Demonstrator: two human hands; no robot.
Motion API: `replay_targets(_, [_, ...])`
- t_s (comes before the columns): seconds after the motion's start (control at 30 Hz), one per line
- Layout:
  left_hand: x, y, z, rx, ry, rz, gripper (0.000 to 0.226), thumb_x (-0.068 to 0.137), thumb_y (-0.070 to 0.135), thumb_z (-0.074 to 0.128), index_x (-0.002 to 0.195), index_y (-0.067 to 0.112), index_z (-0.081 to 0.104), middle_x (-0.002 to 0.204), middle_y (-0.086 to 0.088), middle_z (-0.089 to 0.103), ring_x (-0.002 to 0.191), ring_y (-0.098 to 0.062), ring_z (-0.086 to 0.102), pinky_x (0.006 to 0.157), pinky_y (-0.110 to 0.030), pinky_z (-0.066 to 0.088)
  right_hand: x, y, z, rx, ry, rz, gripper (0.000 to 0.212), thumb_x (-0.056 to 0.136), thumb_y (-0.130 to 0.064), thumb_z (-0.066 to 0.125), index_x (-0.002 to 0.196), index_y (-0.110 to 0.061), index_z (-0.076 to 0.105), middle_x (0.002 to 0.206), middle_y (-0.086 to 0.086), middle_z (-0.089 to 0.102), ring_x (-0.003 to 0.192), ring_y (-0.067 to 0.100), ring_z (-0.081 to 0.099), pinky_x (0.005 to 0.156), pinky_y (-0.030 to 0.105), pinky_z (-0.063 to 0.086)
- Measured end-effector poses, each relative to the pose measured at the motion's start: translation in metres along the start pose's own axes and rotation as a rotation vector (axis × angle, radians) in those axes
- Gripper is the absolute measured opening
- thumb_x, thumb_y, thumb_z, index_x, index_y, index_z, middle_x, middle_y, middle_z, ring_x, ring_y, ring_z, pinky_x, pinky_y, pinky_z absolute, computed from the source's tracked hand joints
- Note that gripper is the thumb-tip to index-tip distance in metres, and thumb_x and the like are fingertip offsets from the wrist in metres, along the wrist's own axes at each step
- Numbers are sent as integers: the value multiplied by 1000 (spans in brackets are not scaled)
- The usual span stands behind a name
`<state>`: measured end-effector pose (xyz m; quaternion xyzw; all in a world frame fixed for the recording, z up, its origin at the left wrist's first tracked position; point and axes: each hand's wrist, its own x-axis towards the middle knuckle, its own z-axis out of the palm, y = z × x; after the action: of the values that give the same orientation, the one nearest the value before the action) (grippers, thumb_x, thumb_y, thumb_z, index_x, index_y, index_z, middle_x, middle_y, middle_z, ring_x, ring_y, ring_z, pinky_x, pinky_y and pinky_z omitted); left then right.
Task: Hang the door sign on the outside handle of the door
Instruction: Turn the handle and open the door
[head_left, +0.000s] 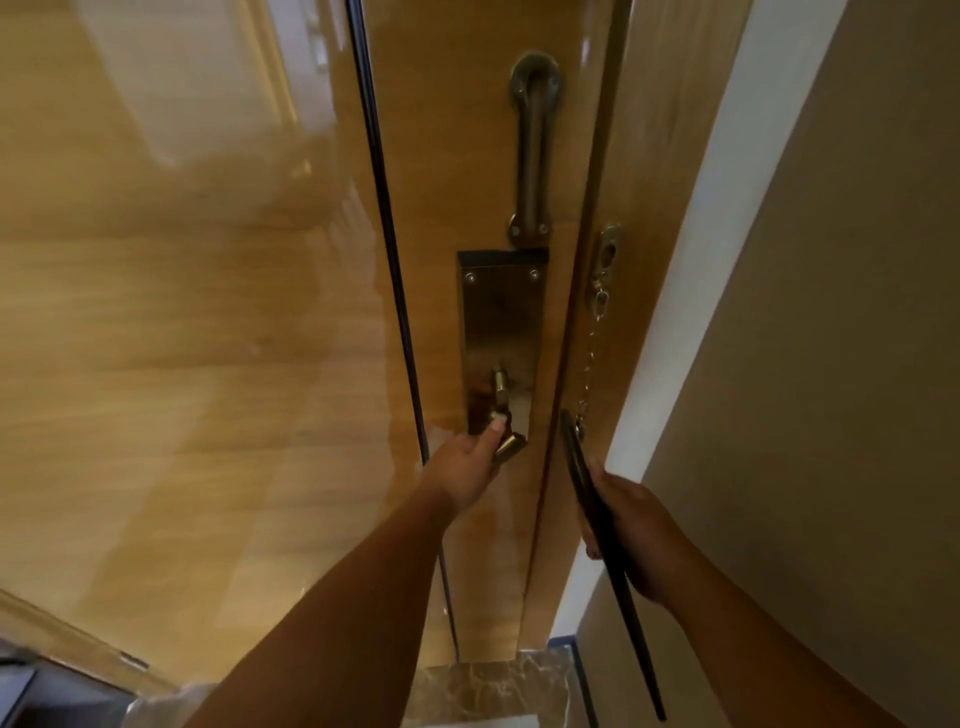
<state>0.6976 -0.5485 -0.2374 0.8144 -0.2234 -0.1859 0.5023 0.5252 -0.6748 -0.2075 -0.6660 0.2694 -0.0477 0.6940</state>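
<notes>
Glossy wood panelling (182, 312), beige wall (831, 364), perhaps marble floor (498, 686) below.

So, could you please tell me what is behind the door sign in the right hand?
Behind the door sign, seen edge-on, are the right hand gripping it and, near its top, the lower end of the door chain. The sign's face and the chain's last links are hidden.

Hotel-room entrance: glossy wooden door (208, 312), swing guard (532, 150), security chain (589, 364).
</notes>
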Motion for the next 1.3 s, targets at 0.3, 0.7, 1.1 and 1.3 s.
replay_targets(0.3, [-87, -7, -2, 111, -29, 89, 66, 80, 70, 31, 70, 16, 67, 59, -1, 62, 56, -18, 58, 61, -38, 47, -15, -7, 6, 386, 85, -29, 39, 94, -43, 39, 68, -18, 56, 45, -4, 57, 38, 10, 54, 45, 25, 46])
replay_targets(0.7, [-200, 12, -35, 816, -74, 241, 66, 85, 68, 15, 53, 21, 48, 51, 1, 46, 47, -15, 43, 46, -31, 27, -95, 12, 37, 407, 126, -121, 35, 90, -41, 45, 64, -21, 55, 43, -4, 55, 39, 12, 53, 44, 24, 45])
replay_targets(1.1, [-386, 13, -87, 1219, -26, 141, 62, 83, 70, 26, 53, 21, 48, 48, 4, 43, 45, -14, 40, 50, -31, 26, -271, 38, 90, -21, 90, -169, 58, 83, -67, 40, 91, -18, 70, 92, 12, 71, 86, 25, 65, 66, 33, 47])
replay_targets(1.3, [-487, -15, -140, 1104, -23, 54, 62, 72, 80, 30, 75, 26, 61, 72, 3, 59, 77, -17, 50, 76, -36, 33, -342, 38, 132, -67, -22, -196, 59, 84, -63, 44, 91, -9, 69, 103, 27, 66, 95, 39, 63, 90, 46, 48])
